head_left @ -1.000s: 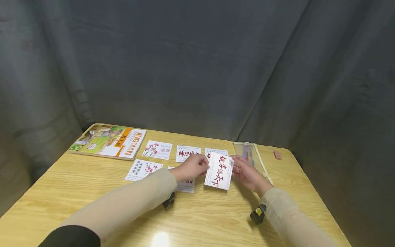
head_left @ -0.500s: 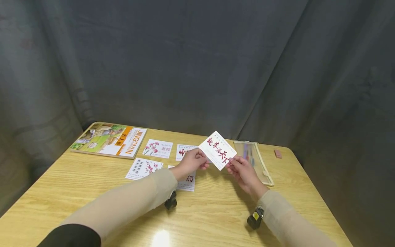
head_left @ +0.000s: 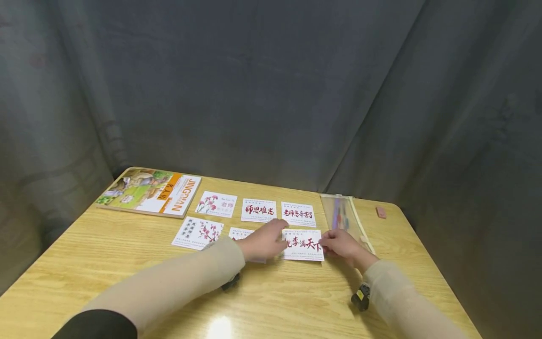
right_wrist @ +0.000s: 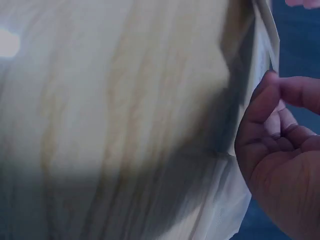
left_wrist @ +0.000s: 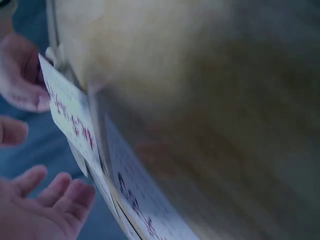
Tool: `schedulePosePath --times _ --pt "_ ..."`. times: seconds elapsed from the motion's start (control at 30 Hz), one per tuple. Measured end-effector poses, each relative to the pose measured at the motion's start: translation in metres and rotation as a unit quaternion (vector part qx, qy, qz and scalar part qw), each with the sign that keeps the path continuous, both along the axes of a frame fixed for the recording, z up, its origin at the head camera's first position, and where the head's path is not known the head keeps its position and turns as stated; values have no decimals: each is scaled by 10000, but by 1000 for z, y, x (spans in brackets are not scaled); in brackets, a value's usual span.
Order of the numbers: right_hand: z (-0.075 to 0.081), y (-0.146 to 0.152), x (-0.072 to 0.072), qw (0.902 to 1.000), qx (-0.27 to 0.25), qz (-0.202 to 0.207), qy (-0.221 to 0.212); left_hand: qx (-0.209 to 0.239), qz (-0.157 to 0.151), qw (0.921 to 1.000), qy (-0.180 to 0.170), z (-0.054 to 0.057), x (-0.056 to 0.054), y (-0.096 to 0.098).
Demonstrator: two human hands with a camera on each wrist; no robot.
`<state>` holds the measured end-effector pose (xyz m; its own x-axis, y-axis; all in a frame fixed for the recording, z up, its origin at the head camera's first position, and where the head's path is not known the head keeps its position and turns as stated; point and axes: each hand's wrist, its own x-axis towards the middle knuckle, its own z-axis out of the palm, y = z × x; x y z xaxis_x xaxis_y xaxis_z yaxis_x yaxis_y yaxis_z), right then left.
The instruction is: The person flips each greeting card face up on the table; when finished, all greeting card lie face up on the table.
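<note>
A white card (head_left: 302,252) with red brush characters is tilted just over the table at the right end of the lower row of cards. My right hand (head_left: 344,245) pinches its right edge between thumb and forefinger. My left hand (head_left: 264,241) is by the card's left edge; in the left wrist view its fingers (left_wrist: 75,197) are spread loosely, apart from the card. Beneath the left hand lies another card (head_left: 241,231), mostly hidden. Behind the held card is a card with red characters (head_left: 298,214), and left of that a similar card (head_left: 259,210).
Two flower-printed cards (head_left: 216,204) (head_left: 197,233) lie on the left side of the layout. A book (head_left: 150,193) rests at the back left. On the right are a clear zip pouch (head_left: 354,219) with pens inside and a pink eraser (head_left: 381,213). Dark curtains surround the wooden table (head_left: 271,301).
The card was turned until its writing reads level, then lowered toward the table in front of the back row. My left hand has let go of it; my right hand still pinches its edge.
</note>
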<state>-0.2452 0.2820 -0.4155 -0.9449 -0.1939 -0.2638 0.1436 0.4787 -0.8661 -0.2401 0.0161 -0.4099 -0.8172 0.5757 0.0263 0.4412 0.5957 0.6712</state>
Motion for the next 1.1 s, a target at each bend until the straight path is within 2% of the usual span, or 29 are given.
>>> schedulePosePath --times 0.07,0.13,0.3,0.4,0.53,0.77,0.83,0.9,1.0,1.1 --pt "-4 -3 1 9995 317 -28 62 -620 -435 9966 339 -2 6 4" --pt "-6 -7 2 9988 483 -57 66 -1121 -739 9888 644 -4 11 9" --pt "-9 -14 3 9972 724 -175 67 -1789 -1211 9714 987 -5 20 15" --pt "-10 -15 3 9959 852 -262 143 -1993 -1366 9632 1181 -5 23 16" --pt "-10 -16 4 9923 1155 -292 327 -2230 -1428 9542 1395 -4 24 17" --pt "-6 -15 2 9745 1996 -290 984 -2503 -1449 9429 1649 0 25 24" --pt "-7 -14 3 9706 2121 -255 1111 -2515 -1446 9423 1672 -1 25 25" --pt "-6 -15 4 9676 2193 -202 1231 -2450 -1420 9456 1602 -2 25 24" --pt "-2 -16 8 9661 2173 -78 1392 -2194 -1289 9562 1448 -2 24 19" --pt "7 -20 11 9569 2314 183 1746 -1835 -1081 9681 1319 9 23 5"
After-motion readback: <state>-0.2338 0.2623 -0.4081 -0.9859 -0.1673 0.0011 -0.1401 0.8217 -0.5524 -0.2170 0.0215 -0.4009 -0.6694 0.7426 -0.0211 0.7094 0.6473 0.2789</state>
